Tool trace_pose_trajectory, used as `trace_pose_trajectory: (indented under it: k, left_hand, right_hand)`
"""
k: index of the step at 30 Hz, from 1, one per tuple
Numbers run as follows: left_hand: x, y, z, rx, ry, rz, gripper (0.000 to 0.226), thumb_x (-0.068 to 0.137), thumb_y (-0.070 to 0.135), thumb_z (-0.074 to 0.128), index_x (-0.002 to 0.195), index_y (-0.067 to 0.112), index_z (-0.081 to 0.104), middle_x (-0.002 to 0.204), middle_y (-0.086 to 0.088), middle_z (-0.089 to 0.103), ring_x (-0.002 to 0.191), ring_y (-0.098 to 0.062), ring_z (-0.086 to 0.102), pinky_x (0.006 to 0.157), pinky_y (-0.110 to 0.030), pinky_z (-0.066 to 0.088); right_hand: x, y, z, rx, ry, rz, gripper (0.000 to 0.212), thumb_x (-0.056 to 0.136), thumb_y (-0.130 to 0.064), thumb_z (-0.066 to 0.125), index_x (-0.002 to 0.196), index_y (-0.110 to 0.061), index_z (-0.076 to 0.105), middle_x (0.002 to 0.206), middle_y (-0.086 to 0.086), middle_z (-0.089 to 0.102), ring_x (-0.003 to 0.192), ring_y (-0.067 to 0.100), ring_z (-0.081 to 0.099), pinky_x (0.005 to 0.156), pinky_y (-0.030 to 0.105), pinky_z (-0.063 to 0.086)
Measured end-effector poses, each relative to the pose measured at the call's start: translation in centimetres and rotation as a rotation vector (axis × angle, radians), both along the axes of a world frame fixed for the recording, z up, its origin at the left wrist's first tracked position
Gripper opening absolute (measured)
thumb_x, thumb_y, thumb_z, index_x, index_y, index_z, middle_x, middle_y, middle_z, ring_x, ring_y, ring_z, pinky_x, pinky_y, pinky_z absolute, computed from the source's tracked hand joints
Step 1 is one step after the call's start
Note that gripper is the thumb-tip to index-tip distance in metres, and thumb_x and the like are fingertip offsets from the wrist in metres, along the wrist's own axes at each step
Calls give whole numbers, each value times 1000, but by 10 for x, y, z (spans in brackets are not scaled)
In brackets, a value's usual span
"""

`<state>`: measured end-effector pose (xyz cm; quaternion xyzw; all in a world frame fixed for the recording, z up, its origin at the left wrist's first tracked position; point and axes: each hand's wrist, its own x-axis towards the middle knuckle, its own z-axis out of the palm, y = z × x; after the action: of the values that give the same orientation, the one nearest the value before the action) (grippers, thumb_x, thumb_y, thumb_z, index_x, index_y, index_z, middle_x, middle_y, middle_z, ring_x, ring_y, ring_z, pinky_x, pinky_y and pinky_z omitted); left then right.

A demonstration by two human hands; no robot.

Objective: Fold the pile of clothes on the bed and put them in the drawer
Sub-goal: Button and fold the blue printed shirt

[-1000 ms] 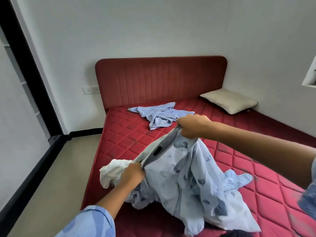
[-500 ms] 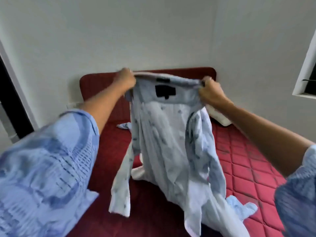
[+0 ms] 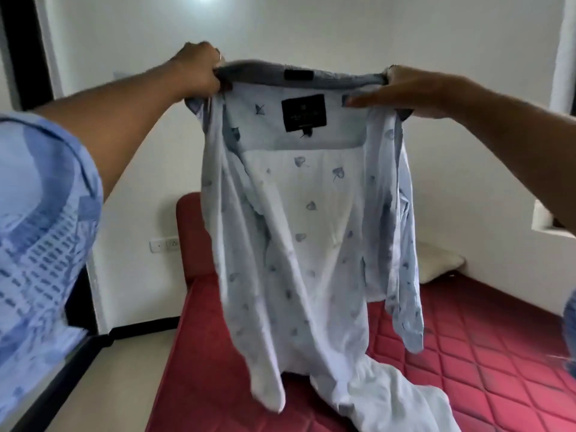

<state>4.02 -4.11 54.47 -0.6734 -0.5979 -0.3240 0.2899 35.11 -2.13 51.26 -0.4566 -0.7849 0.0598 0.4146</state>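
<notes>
A pale blue shirt [image 3: 299, 244] with a small leaf print and a dark label inside the collar hangs in the air in front of me, its inside facing me. My left hand [image 3: 196, 73] grips the left end of the collar. My right hand [image 3: 405, 88] holds the right end, thumb lying along the fabric. The shirt's hem and one sleeve trail down onto the red quilted bed [image 3: 467, 353]. More pale cloth lies bunched on the bed at the bottom right. The drawer and the other clothes are hidden or out of view.
A red headboard [image 3: 190, 232] stands against the white wall behind the shirt. A cream pillow [image 3: 436, 263] lies at the bed's far right corner. A wall socket [image 3: 163, 244] sits left of the headboard. Beige floor [image 3: 118, 385] runs along the bed's left side.
Both hands have lifted the shirt by its collar from the bed up to head height and spread it wide. My view has tilted upward with it.
</notes>
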Motion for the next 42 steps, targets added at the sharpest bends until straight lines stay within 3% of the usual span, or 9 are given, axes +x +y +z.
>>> trace_pose_trajectory:
  k: [8, 12, 18, 24, 28, 31, 34, 38, 42]
  left_hand:
    - [-10, -100, 20, -23, 129, -37, 42, 86, 28, 69, 121, 12, 52, 102, -17, 54, 79, -34, 55, 62, -37, 50]
    - [-1, -140, 23, -240, 208, -93, 53, 62, 66, 63, 80, 16, 57, 80, -2, 57, 70, -20, 53, 64, -33, 44]
    - [-31, -156, 26, -220, 144, -118, 31, 83, 53, 61, 79, 22, 59, 87, -6, 61, 77, -20, 55, 72, -37, 44]
    - [-51, -156, 6, -148, 273, 13, 31, 96, 41, 48, 108, 15, 61, 103, -19, 63, 89, -31, 56, 70, -33, 36]
    - [-33, -157, 1, 17, 336, 274, 45, 97, 50, 38, 115, 15, 60, 113, -21, 58, 103, -38, 56, 77, -39, 36]
    - [-6, -147, 8, -45, 144, 271, 35, 93, 38, 51, 82, 6, 55, 104, -20, 61, 82, -32, 55, 69, -34, 39]
    - [17, -139, 18, -98, -335, 14, 26, 89, 12, 54, 66, 8, 43, 73, -15, 56, 53, -22, 49, 38, -19, 42]
    - [27, -140, 20, -226, -788, -264, 31, 98, 6, 43, 67, 8, 44, 33, -4, 50, 30, -10, 51, 36, -17, 45]
    - [23, -133, 18, -261, -1045, -427, 24, 97, 1, 34, 78, 3, 49, 72, -9, 64, 47, -12, 64, 41, -24, 53]
  right_hand:
    - [-14, -61, 49, 419, -279, -297, 29, 83, -24, 69, 102, -2, 63, 89, 15, 56, 90, 31, 58, 72, 34, 42]
    - [-27, -87, 61, 526, -366, -372, 38, 77, -29, 78, 98, -2, 64, 92, 21, 63, 88, 32, 59, 75, 36, 45]
    - [-35, -129, 43, 368, -678, -246, 55, 71, -71, 58, 99, -24, 57, 88, 0, 52, 82, 20, 49, 73, 29, 35]
    - [-41, -140, 3, 408, -757, -125, 37, 86, -60, 40, 64, -30, 42, 61, -11, 48, 57, 10, 46, 57, 26, 34]
    - [-47, -119, 7, 363, -742, -368, 48, 95, -57, 39, 97, -17, 65, 103, 9, 64, 95, 29, 57, 78, 33, 41]
    - [-64, -110, 24, 319, -705, -537, 45, 95, -48, 49, 111, -9, 65, 104, 15, 65, 97, 32, 61, 76, 35, 44]
    - [-78, -104, 43, 21, -588, -496, 35, 95, -22, 49, 71, 1, 58, 45, 9, 56, 38, 18, 51, 49, 23, 40]
    - [-85, -98, 44, -283, -65, -174, 26, 96, -6, 37, 73, -2, 48, 36, 10, 52, 24, 14, 45, 30, 12, 31]
    - [-88, -97, 42, -454, 406, 127, 27, 100, 2, 27, 88, 16, 48, 61, 26, 66, 45, 22, 67, 43, 23, 54]
